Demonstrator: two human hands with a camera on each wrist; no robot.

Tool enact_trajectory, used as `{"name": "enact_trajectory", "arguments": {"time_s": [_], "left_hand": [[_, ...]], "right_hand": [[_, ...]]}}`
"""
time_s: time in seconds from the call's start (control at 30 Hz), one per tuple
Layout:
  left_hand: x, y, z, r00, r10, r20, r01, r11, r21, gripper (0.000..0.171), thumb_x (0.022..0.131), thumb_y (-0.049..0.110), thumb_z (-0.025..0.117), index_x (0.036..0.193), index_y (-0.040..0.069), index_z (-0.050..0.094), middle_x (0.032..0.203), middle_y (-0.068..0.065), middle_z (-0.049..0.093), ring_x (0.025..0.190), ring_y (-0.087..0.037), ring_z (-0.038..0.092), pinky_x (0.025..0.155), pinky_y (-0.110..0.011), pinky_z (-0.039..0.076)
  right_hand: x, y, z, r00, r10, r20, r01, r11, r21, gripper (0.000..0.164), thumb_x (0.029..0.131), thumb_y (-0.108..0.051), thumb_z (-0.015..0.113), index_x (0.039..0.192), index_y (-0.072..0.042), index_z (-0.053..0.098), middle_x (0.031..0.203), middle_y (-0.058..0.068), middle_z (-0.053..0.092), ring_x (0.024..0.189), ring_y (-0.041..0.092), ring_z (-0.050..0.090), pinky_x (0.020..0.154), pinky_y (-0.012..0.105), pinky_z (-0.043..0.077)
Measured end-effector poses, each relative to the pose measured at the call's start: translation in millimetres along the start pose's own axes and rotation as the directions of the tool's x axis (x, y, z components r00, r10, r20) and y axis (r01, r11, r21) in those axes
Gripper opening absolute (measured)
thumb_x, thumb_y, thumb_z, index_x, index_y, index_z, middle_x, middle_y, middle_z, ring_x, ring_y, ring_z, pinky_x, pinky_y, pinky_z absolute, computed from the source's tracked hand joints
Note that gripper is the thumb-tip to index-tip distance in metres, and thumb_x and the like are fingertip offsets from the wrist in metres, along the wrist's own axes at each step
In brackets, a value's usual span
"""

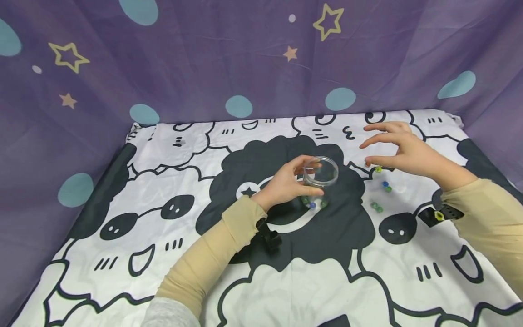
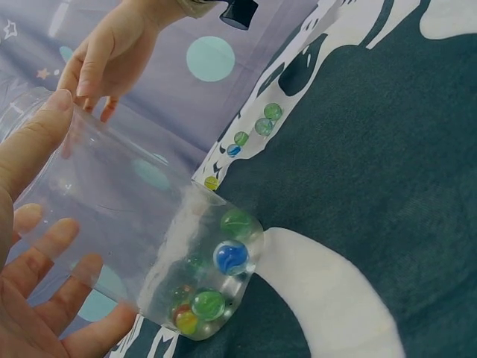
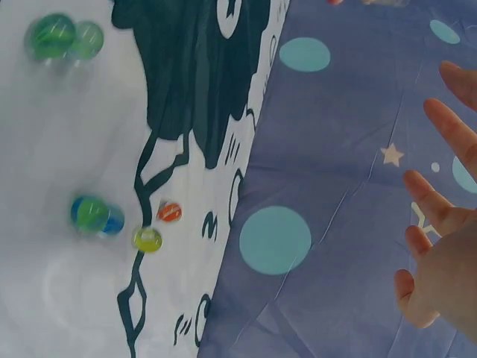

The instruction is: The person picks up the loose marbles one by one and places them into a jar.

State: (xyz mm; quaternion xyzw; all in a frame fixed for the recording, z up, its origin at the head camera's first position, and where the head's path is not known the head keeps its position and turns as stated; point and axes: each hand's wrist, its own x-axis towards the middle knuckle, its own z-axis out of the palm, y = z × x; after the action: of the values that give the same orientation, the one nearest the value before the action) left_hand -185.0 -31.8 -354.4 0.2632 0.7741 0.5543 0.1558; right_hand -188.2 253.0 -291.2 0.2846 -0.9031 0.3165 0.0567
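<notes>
My left hand [image 1: 286,184] grips a clear jar [image 1: 325,181] round its side, thumb in front and fingers behind. The jar has its open mouth upward. At its bottom lie several glass marbles, among them a blue-and-white marble [image 2: 231,258] and a green marble [image 2: 209,305]. To the right, my right hand [image 1: 402,147] is raised with its fingers spread, holding nothing. Below and near its fingertips are loose marbles on the cloth: a yellow marble [image 1: 378,169], a blue marble [image 1: 385,184] beside a green one, and an orange marble [image 3: 169,212].
Two more green marbles [image 3: 54,36] sit together closer to the front. A black-and-white cartoon cloth [image 1: 261,290] covers the table. Behind it hangs a purple curtain [image 1: 184,59] with stars and teal dots. A black wrist camera [image 1: 268,235] is strapped at the left wrist.
</notes>
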Motion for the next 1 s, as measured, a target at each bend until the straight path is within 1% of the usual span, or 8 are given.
{"name": "enact_trajectory", "arguments": {"time_s": [0.1,0.3,0.37,0.5,0.63,0.73,0.87,1.0], "left_hand": [[0.1,0.1,-0.3,1.0,-0.001,-0.003,0.001,1.0,0.002,0.068,0.076,0.01,0.08,0.136,0.01,0.046,0.136,-0.01,0.052,0.126,-0.029,0.049,0.103,-0.04,0.046],[-1.2,-0.3,0.7,1.0,-0.011,-0.012,0.011,1.0,0.0,0.067,0.076,0.01,0.08,0.134,0.013,0.048,0.135,-0.008,0.054,0.125,-0.028,0.05,0.102,-0.04,0.047],[-1.6,-0.4,1.1,1.0,-0.011,-0.013,0.011,1.0,-0.003,0.066,0.076,0.009,0.08,0.133,0.014,0.048,0.134,-0.007,0.054,0.125,-0.027,0.05,0.102,-0.04,0.047],[-1.7,-0.5,1.3,1.0,-0.011,-0.011,0.011,1.0,-0.007,0.067,0.076,0.009,0.08,0.134,0.014,0.048,0.134,-0.006,0.054,0.125,-0.027,0.05,0.102,-0.039,0.047],[-0.5,-0.2,0.5,1.0,0.0,-0.007,0.0,1.0,-0.014,0.068,0.076,0.008,0.08,0.135,0.01,0.047,0.135,-0.011,0.053,0.125,-0.029,0.049,0.102,-0.04,0.047],[0.4,0.4,-0.1,1.0,0.004,-0.007,-0.004,1.0,-0.014,0.069,0.076,0.008,0.08,0.136,0.009,0.046,0.135,-0.012,0.053,0.125,-0.03,0.049,0.102,-0.04,0.047],[0.2,1.1,-0.4,1.0,-0.001,-0.004,0.001,1.0,-0.006,0.07,0.076,0.009,0.08,0.137,0.009,0.045,0.135,-0.01,0.053,0.125,-0.029,0.049,0.102,-0.04,0.047],[-0.2,0.7,-0.6,1.0,-0.002,0.0,0.002,1.0,-0.005,0.07,0.076,0.009,0.079,0.137,0.009,0.045,0.136,-0.011,0.052,0.125,-0.03,0.049,0.102,-0.04,0.047]], "right_hand": [[-0.5,6.2,-1.3,1.0,-0.01,-0.006,0.01,1.0,-0.023,0.026,0.072,-0.005,0.08,0.097,-0.006,0.071,0.132,0.019,0.05,0.125,0.041,0.03,0.096,0.06,0.023],[-0.8,19.3,0.2,0.998,-0.056,-0.003,0.055,0.996,-0.068,0.026,0.07,-0.003,0.079,0.094,-0.007,0.071,0.128,0.021,0.053,0.122,0.042,0.035,0.094,0.058,0.024],[-0.5,22.5,0.1,0.998,-0.059,0.005,0.059,0.994,-0.088,0.025,0.07,-0.004,0.079,0.093,-0.007,0.071,0.127,0.021,0.053,0.121,0.043,0.035,0.094,0.058,0.024],[0.1,27.2,-3.0,0.999,-0.022,0.03,0.025,0.993,-0.113,0.025,0.07,-0.005,0.079,0.094,-0.008,0.071,0.13,0.022,0.051,0.122,0.044,0.034,0.095,0.059,0.022],[-0.5,33.6,-5.7,0.998,0.036,0.056,-0.029,0.991,-0.127,0.025,0.072,-0.008,0.08,0.096,-0.009,0.071,0.132,0.023,0.048,0.124,0.046,0.031,0.096,0.062,0.021],[-1.3,40.9,-5.7,0.997,0.05,0.064,-0.041,0.989,-0.143,0.026,0.072,-0.009,0.08,0.096,-0.008,0.071,0.131,0.025,0.049,0.123,0.047,0.032,0.097,0.061,0.021],[-3.5,52.1,-3.5,0.996,0.056,0.076,-0.043,0.987,-0.156,0.026,0.071,-0.009,0.08,0.095,-0.005,0.071,0.129,0.028,0.05,0.122,0.046,0.037,0.097,0.059,0.021],[-5.8,60.5,-1.5,0.99,0.1,0.096,-0.083,0.983,-0.163,0.026,0.073,-0.011,0.079,0.097,-0.005,0.071,0.13,0.028,0.05,0.121,0.048,0.035,0.095,0.059,0.023]]}}
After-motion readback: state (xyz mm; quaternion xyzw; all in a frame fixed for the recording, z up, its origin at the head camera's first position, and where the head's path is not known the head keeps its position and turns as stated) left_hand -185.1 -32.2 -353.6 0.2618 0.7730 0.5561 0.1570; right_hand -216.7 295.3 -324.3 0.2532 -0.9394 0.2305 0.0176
